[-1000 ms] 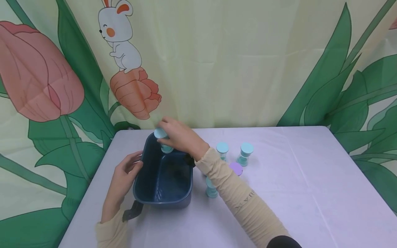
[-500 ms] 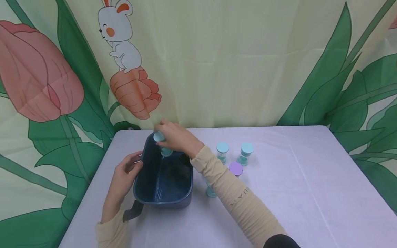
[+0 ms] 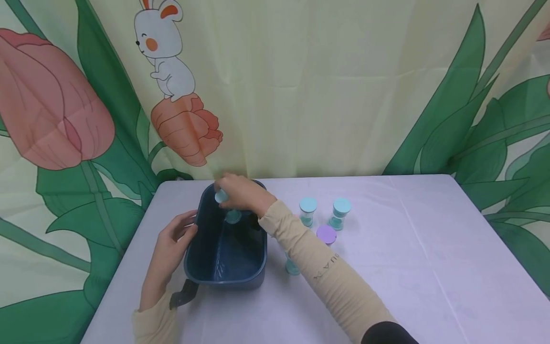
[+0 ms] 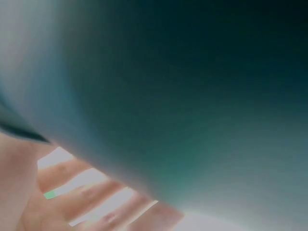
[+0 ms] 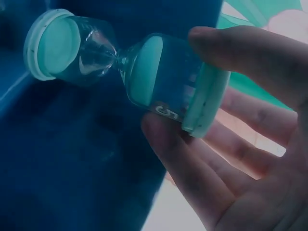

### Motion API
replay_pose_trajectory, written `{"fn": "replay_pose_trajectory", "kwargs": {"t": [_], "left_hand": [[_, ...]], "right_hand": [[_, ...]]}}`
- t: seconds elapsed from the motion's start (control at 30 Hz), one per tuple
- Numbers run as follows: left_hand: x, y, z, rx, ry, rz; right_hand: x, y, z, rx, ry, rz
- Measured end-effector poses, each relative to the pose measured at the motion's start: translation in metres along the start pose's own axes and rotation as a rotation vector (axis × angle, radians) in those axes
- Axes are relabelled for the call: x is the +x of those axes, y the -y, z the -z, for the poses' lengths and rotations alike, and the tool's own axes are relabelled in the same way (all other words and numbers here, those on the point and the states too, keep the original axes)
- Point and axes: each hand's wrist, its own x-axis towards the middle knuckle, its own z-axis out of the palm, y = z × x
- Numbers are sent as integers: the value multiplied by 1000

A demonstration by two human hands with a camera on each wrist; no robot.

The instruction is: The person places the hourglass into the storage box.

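Hourglass (image 5: 137, 72), top pinched between right fingers (image 5: 183, 161), lower end inside blue bin (image 3: 245, 258); left fingers (image 4: 94, 196) relaxed alongside

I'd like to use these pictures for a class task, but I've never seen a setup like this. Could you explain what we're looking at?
There is no machine here, just a person's two bare hands. The large picture comes from a camera worn on the head, looking forward and down. The two smaller ones come from a camera on each wrist; the left one is blurry.

The left hand is at the side of a dark blue bin. The right hand holds a tilted hourglass at the bin's far end.

On the table, right of the bin, three more blue-capped hourglasses show, one partly behind the sleeve, plus a purple cap.
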Motion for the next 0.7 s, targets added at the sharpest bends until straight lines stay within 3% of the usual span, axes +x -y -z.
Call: {"fn": "replay_pose_trajectory", "kwargs": {"t": [0.4, 0.7], "left_hand": [[0, 0, 0, 21, -11, -3], [0, -1, 0, 9, -11, -13]], "right_hand": [[9, -8, -12, -6, 97, -34], [16, -13, -19, 22, 101, -39]]}}
